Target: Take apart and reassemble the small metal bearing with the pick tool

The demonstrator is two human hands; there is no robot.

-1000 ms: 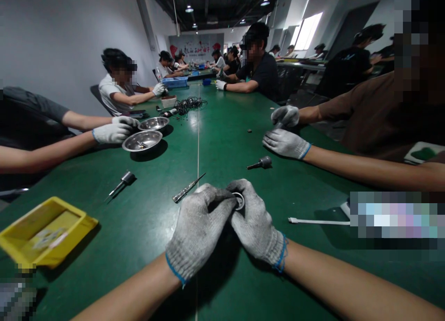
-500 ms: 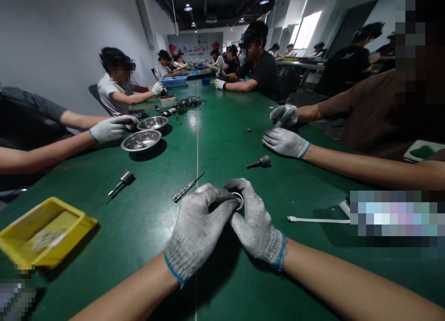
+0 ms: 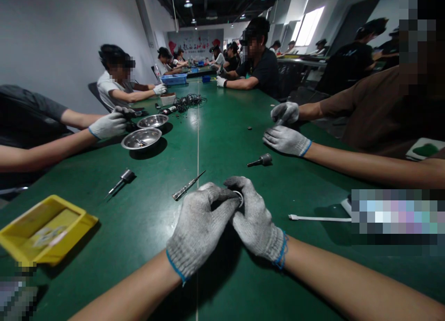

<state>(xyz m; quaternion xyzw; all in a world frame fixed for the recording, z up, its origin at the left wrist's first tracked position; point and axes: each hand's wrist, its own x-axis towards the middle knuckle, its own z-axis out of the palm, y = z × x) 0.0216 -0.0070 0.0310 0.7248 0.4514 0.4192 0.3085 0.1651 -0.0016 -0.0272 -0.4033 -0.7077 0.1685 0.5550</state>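
Both my hands wear grey-white knit gloves and meet over the green table (image 3: 222, 126). Between them is a small white ring-shaped part (image 3: 240, 198), mostly covered by the fingers. My right hand (image 3: 255, 219) curls its thumb and forefinger around the ring's outer side. Fingertips of my left hand (image 3: 201, 223) pinch together at the ring's near edge; whether they grip the ring itself or something small inside it is hidden. A screwdriver with a clear handle (image 3: 187, 186) lies just beyond my left hand.
A yellow bin (image 3: 52, 228) with small pale pieces stands at left. Dark metal tools with thin shafts (image 3: 121, 179) lie left and right (image 3: 262, 160). Steel bowls (image 3: 142, 139) sit near a co-worker's gloved hand (image 3: 109, 126). At right are another person's gloved hands (image 3: 288, 140) and a white cable (image 3: 320, 218).
My hands keep nearly the same pose around the ring, which is slightly more covered now. On the left, the co-worker's hands have shifted away from the bowls. The view has moved a little.
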